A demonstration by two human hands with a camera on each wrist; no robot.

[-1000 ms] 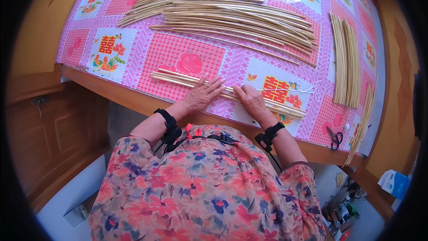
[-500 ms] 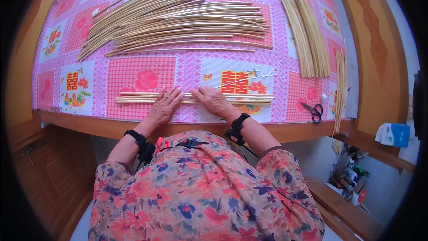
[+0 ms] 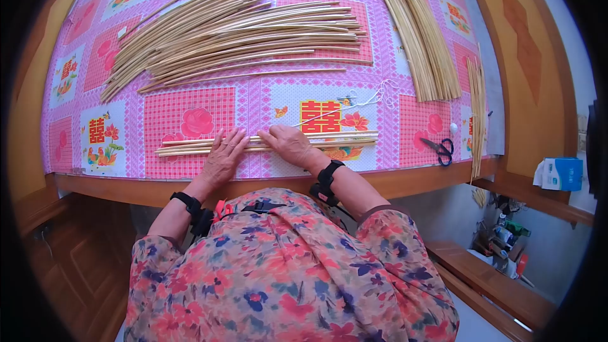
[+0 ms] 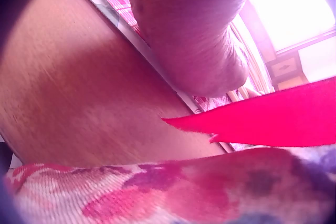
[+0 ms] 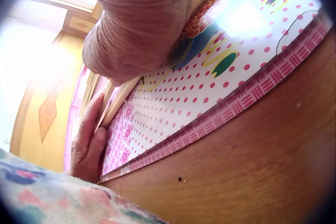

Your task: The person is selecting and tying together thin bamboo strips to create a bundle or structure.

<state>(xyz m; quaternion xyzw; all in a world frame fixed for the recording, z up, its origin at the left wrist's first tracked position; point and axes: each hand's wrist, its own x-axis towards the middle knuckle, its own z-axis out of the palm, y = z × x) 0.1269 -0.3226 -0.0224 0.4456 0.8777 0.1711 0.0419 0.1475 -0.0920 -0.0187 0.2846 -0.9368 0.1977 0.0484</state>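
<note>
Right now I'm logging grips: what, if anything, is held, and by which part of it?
The right hand holds the thin sticks near the middle of their length; the left hand rests across them.

I am resting two hands, left hand [image 3: 223,158] and right hand [image 3: 290,144], on one bunch [image 3: 180,151] of sticks, too overlapped to count. Around it are lying one broad heap [image 3: 253,31], one thick stack [image 3: 424,50] and one thin stack [image 3: 476,114] of sticks, one pair of scissors [image 3: 438,147], one string [image 3: 366,101]. I am wearing two wrist straps [image 3: 329,174].

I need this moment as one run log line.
left hand: lies across sticks | right hand: grips sticks | white string: on tablecloth | scissors: untouched
</note>
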